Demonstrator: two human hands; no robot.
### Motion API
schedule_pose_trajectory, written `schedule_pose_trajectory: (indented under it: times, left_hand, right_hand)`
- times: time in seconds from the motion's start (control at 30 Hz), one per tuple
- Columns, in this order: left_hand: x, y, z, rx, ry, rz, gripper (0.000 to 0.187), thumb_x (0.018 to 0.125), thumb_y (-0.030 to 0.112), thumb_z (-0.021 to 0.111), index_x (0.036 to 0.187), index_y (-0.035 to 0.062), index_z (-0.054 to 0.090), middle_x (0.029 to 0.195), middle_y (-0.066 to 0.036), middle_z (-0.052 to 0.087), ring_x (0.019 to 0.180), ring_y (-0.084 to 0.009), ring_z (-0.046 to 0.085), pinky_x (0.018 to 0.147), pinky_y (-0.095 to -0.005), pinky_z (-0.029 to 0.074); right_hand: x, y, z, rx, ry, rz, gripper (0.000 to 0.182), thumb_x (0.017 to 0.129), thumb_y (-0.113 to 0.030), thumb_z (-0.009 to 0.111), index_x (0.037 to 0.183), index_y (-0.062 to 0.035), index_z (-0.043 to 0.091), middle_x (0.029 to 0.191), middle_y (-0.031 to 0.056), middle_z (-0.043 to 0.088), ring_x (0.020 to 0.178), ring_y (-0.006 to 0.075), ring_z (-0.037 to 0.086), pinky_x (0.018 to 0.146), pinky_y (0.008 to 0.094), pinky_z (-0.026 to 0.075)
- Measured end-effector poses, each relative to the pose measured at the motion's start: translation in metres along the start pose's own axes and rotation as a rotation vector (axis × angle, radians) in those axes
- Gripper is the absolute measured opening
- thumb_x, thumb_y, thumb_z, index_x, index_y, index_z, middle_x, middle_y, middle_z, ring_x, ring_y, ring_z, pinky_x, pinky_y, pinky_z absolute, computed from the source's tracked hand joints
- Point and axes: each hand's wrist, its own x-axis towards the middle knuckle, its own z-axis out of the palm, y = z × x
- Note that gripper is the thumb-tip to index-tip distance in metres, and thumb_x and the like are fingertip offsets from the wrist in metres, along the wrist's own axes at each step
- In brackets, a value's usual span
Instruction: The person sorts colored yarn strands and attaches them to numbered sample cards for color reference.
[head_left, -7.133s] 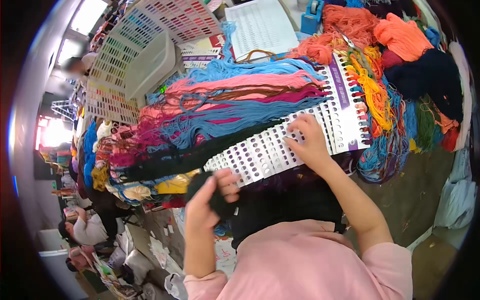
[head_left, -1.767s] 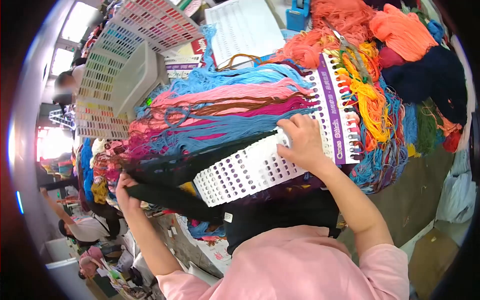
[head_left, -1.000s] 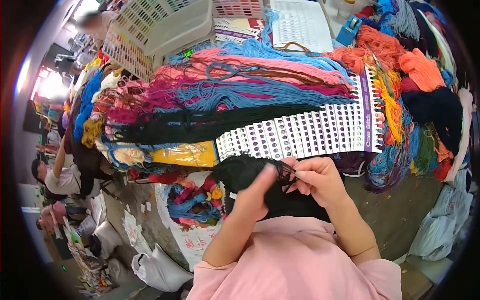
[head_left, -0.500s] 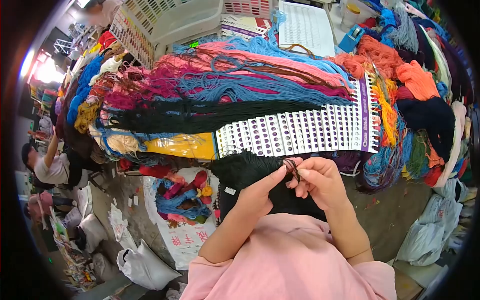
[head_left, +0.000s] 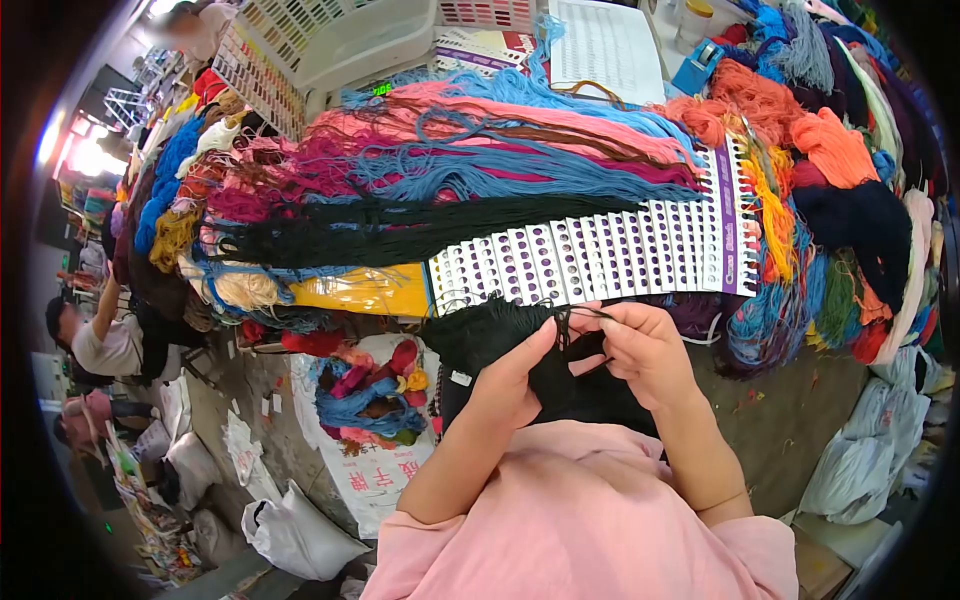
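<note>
A thick bundle of black thread [head_left: 470, 338] is gripped near its right end by my left hand [head_left: 515, 375], the thumb lying along it. My right hand [head_left: 645, 350] pinches a few black strands drawn out from that end, thumb against fingers. A short stretch of strands spans the gap between both hands. Just beyond them lies a row of white cards with punched holes [head_left: 590, 262], joined to a purple-edged strip [head_left: 735, 225]. Long black threads [head_left: 400, 228] run leftward from the cards across the table.
Blue, pink and magenta threads [head_left: 500, 165] cover the table behind the cards. A yellow packet [head_left: 365, 290] lies left of them. Further back are a clear plastic bin [head_left: 370, 50], a printed sheet [head_left: 605, 55] and a blue tape dispenser [head_left: 697, 72]. Coloured yarn [head_left: 370, 395] rests on a floor sack.
My right hand has moved slightly up and right, away from my left hand, stretching the black strands between them. The view has shifted a little.
</note>
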Motion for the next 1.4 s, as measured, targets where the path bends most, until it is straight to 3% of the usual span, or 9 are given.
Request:
schedule_pose_trajectory:
  times: [0.07, 0.17, 0.5, 0.6, 0.7, 1.0, 1.3, 1.33, 1.4]
  left_hand:
    - [0.000, 0.000, 0.001, -0.026, -0.004, -0.006, 0.038, 0.085, 0.024, 0.032, 0.109, -0.0042, 0.040, 0.118, -0.014, 0.036, 0.104, -0.0208, 0.041, 0.085, -0.0365, 0.037]
    - [0.003, -0.001, -0.001, 0.004, -0.025, -0.027, 0.037, 0.086, 0.024, 0.031, 0.108, -0.0044, 0.041, 0.119, -0.015, 0.036, 0.104, -0.0220, 0.041, 0.085, -0.0374, 0.037]
    - [0.007, -0.002, -0.005, 0.011, -0.062, -0.004, 0.036, 0.084, 0.022, 0.035, 0.106, -0.0062, 0.042, 0.112, -0.016, 0.043, 0.101, -0.0219, 0.044, 0.084, -0.0327, 0.036]
    - [0.006, -0.004, -0.005, 0.315, -0.007, 0.010, 0.035, 0.081, 0.017, 0.040, 0.108, -0.0066, 0.041, 0.109, -0.014, 0.045, 0.097, -0.0208, 0.046, 0.083, -0.0316, 0.037]
    - [0.008, -0.004, -0.003, 0.187, 0.000, -0.014, 0.037, 0.079, 0.013, 0.044, 0.109, -0.0068, 0.040, 0.107, -0.013, 0.046, 0.095, -0.0196, 0.047, 0.082, -0.0304, 0.037]
    - [0.010, -0.007, 0.000, 0.187, 0.025, -0.012, 0.039, 0.080, 0.017, 0.041, 0.111, -0.0071, 0.038, 0.107, -0.014, 0.046, 0.097, -0.0202, 0.046, 0.080, -0.0310, 0.038]
    - [0.013, -0.005, 0.004, 0.274, 0.078, -0.044, 0.031, 0.080, 0.012, 0.042, 0.105, -0.0055, 0.044, 0.105, -0.014, 0.048, 0.091, -0.0208, 0.050, 0.077, -0.0310, 0.039]
    - [0.016, -0.005, 0.000, 0.278, 0.004, -0.014, 0.028, 0.080, 0.013, 0.044, 0.102, -0.0028, 0.048, 0.092, -0.008, 0.054, 0.085, -0.0130, 0.050, 0.077, -0.0262, 0.039]
    - [0.019, 0.001, 0.001, 0.336, 0.056, -0.063, 0.028, 0.080, 0.013, 0.044, 0.102, -0.0030, 0.048, 0.090, -0.008, 0.054, 0.082, -0.0125, 0.049, 0.073, -0.0254, 0.039]
  right_hand:
    - [-0.002, -0.007, 0.003, 0.014, -0.017, 0.052, 0.023, 0.077, -0.010, 0.049, 0.094, 0.0044, 0.054, 0.082, 0.0044, 0.057, 0.059, 0.0044, 0.050, 0.060, 0.0201, 0.046]
    - [-0.001, -0.009, 0.010, -0.196, 0.007, 0.052, 0.024, 0.074, -0.005, 0.053, 0.095, 0.0045, 0.054, 0.083, 0.0044, 0.057, 0.068, 0.0068, 0.053, 0.059, 0.0209, 0.046]
    - [0.001, -0.004, 0.001, -0.175, 0.033, 0.048, 0.018, 0.071, -0.002, 0.055, 0.087, 0.0044, 0.058, 0.082, 0.0056, 0.058, 0.062, 0.0071, 0.054, 0.055, 0.0190, 0.045]
    - [-0.001, -0.006, 0.000, -0.104, 0.030, 0.030, 0.017, 0.071, -0.003, 0.055, 0.086, 0.0048, 0.058, 0.083, 0.0065, 0.058, 0.061, 0.0071, 0.054, 0.053, 0.0178, 0.044]
    - [-0.001, -0.006, -0.001, -0.058, 0.036, 0.005, 0.016, 0.071, -0.003, 0.056, 0.085, 0.0044, 0.059, 0.083, 0.0057, 0.057, 0.061, 0.0068, 0.053, 0.052, 0.0174, 0.043]
    - [0.001, -0.005, -0.001, -0.145, 0.052, -0.004, 0.013, 0.072, -0.003, 0.056, 0.083, 0.0037, 0.060, 0.080, 0.0045, 0.057, 0.061, 0.0063, 0.051, 0.053, 0.0186, 0.043]
    - [0.004, 0.011, -0.018, 0.196, -0.094, -0.152, 0.008, 0.073, -0.001, 0.053, 0.078, 0.0038, 0.057, 0.070, 0.0054, 0.055, 0.055, 0.0052, 0.047, 0.048, 0.0165, 0.038]
    - [0.001, 0.008, -0.020, 0.283, -0.140, -0.053, 0.007, 0.072, -0.001, 0.053, 0.077, 0.0034, 0.056, 0.068, 0.0051, 0.054, 0.054, 0.0052, 0.046, 0.048, 0.0163, 0.037]
    - [-0.005, -0.002, -0.022, 0.455, -0.231, 0.143, 0.004, 0.071, -0.001, 0.054, 0.074, 0.0025, 0.055, 0.064, 0.0044, 0.052, 0.053, 0.0051, 0.045, 0.046, 0.0159, 0.035]
